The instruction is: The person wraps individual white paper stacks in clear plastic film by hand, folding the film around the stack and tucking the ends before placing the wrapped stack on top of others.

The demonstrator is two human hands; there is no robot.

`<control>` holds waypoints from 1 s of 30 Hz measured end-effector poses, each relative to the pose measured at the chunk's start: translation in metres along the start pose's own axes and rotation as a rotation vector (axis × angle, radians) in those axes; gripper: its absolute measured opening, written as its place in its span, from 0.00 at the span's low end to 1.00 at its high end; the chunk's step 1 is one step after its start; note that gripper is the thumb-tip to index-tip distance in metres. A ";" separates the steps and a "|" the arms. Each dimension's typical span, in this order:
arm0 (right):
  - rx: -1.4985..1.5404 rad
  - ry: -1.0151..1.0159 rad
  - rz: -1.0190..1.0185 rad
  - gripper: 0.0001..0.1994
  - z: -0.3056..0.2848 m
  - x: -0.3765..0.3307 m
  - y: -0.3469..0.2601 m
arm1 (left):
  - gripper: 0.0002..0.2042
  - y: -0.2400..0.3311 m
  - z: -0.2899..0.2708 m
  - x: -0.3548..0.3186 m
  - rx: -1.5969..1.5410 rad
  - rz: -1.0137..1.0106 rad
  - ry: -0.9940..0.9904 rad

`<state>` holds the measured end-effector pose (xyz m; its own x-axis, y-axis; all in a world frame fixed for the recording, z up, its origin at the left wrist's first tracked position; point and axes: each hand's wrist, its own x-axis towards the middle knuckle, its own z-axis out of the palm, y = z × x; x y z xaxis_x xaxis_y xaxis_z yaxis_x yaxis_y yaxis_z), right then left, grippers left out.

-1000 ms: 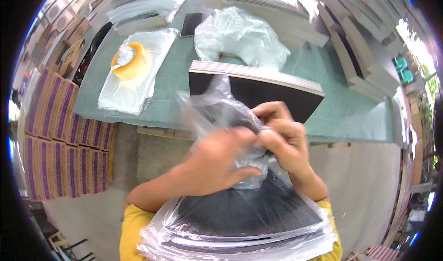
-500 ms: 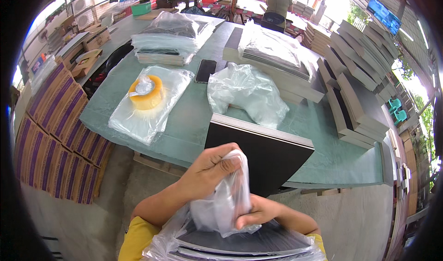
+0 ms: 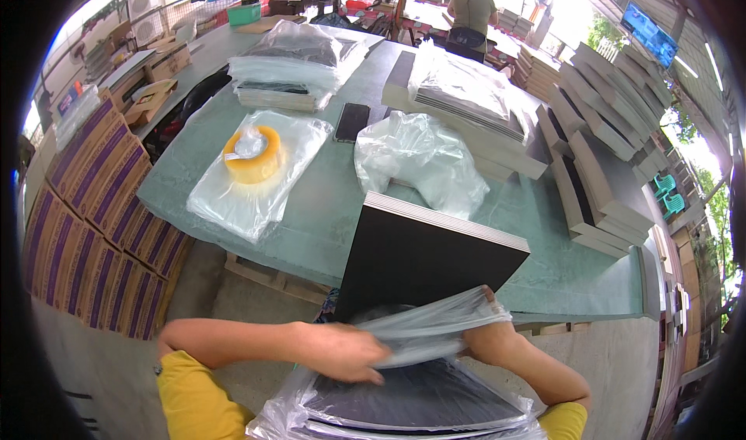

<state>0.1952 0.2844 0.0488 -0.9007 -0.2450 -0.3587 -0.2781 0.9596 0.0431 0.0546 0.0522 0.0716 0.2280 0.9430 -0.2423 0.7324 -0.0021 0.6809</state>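
A clear plastic bag (image 3: pixel 427 327) stretches across in front of me, between my two hands. My left hand (image 3: pixel 342 353) is at its left end; motion smears the fingers, so their grip cannot be made out. At the other end, my right hand (image 3: pixel 491 337) is closed on the bag, its fingers partly under the film. Just beyond stands a stack of black boards (image 3: pixel 435 257) with pale edges, upright at the table's near side; the bag hides its lower part. Below my hands, close to my body, lie dark boards (image 3: pixel 404 397) covered in clear plastic.
On the green table (image 3: pixel 311 242) are a tape roll (image 3: pixel 252 156) on flat plastic bags (image 3: pixel 233 203), a phone (image 3: pixel 352 122), a crumpled plastic bag (image 3: pixel 420 156) and wrapped stacks (image 3: pixel 284 75). Board piles (image 3: pixel 594 176) line the right, cartons (image 3: pixel 93 238) the left. A person (image 3: pixel 471 12) sits beyond.
My hands have moved apart, left hand down and leftward, right hand up and rightward. The bunched bag is now stretched sideways in front of the upright boards.
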 end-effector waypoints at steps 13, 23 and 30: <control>0.590 1.010 0.214 0.08 -0.064 -0.009 0.007 | 0.12 -0.051 0.025 0.005 0.423 -0.191 -0.169; 1.940 1.537 0.480 0.10 -0.039 -0.011 0.019 | 0.05 -0.023 -0.031 -0.037 -0.727 0.010 0.685; 1.356 -0.245 -0.704 0.11 -0.030 -0.035 0.041 | 0.07 -0.014 -0.046 -0.024 -0.996 0.808 0.762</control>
<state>0.2057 0.3281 0.0909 -0.6097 -0.7878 -0.0877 0.0148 0.0993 -0.9949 0.0088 0.0448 0.0996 -0.2632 0.7413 0.6174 -0.2242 -0.6694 0.7082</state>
